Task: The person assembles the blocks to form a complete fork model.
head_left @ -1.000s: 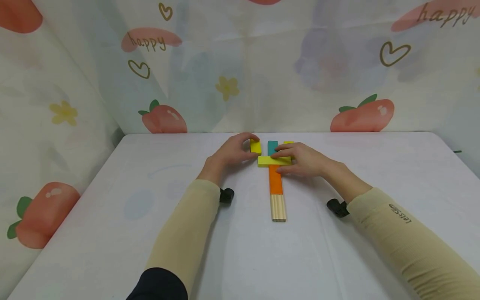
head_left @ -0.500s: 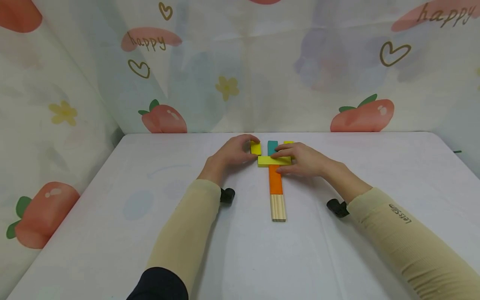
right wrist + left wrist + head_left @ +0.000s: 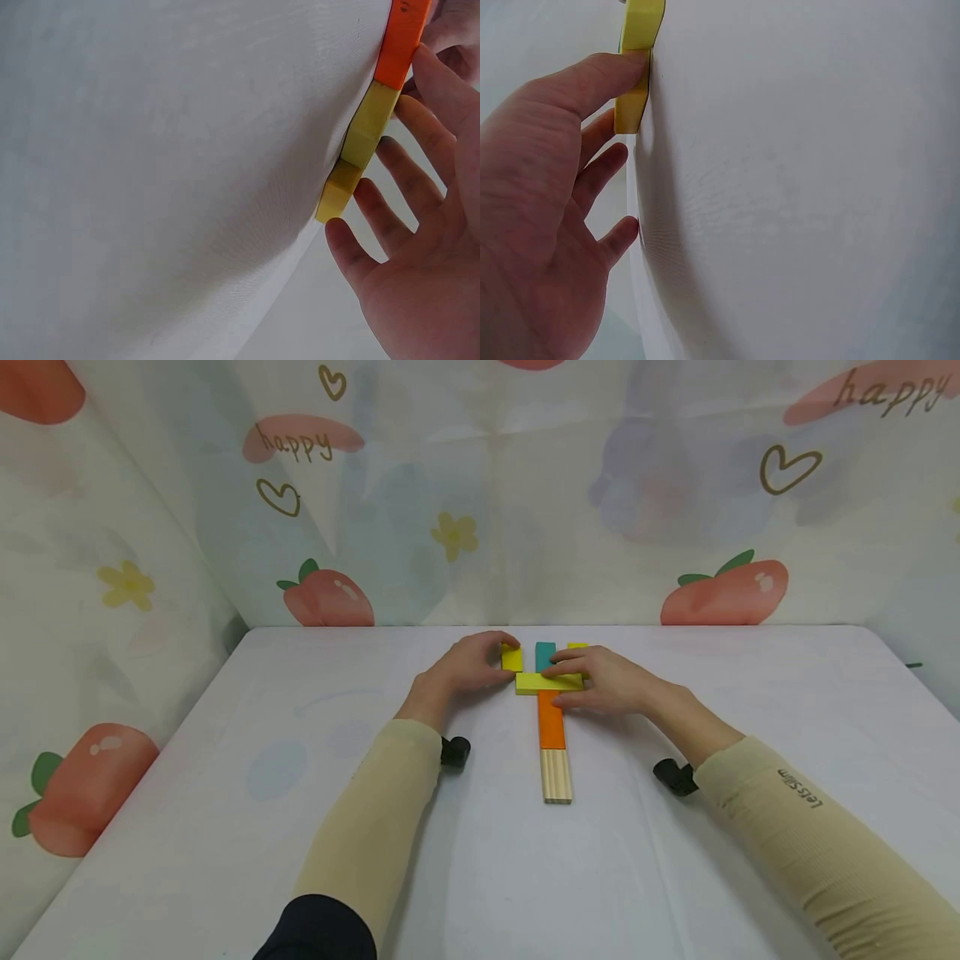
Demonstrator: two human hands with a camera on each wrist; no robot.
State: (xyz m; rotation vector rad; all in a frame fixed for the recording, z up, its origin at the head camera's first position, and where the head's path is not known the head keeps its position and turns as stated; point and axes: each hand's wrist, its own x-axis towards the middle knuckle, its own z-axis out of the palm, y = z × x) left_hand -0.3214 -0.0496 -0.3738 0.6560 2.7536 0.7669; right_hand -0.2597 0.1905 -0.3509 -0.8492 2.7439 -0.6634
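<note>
In the head view my left hand (image 3: pixel 471 662) pinches a small yellow block (image 3: pixel 512 659), thumb on its near end and forefinger at its far end. That block lies just behind the left end of a yellow-green crosswise block (image 3: pixel 529 684). My right hand (image 3: pixel 607 679) reaches in from the right with its fingers extended, fingertips over the crosswise block and thumb (image 3: pixel 439 79) at the orange block (image 3: pixel 551 720). A teal block (image 3: pixel 545 656) stands behind the crosswise one. Another yellow block (image 3: pixel 577 645) is mostly hidden behind my right hand.
A plain striped wooden block (image 3: pixel 557 777) continues the row below the orange one. The white-covered table (image 3: pixel 480 877) ends at a patterned fabric backdrop (image 3: pixel 540 568). Black wrist cameras (image 3: pixel 454 752) sit by both sleeves.
My left hand has drawn the small yellow block slightly nearer to the crosswise block. My right hand and the other blocks stay in place.
</note>
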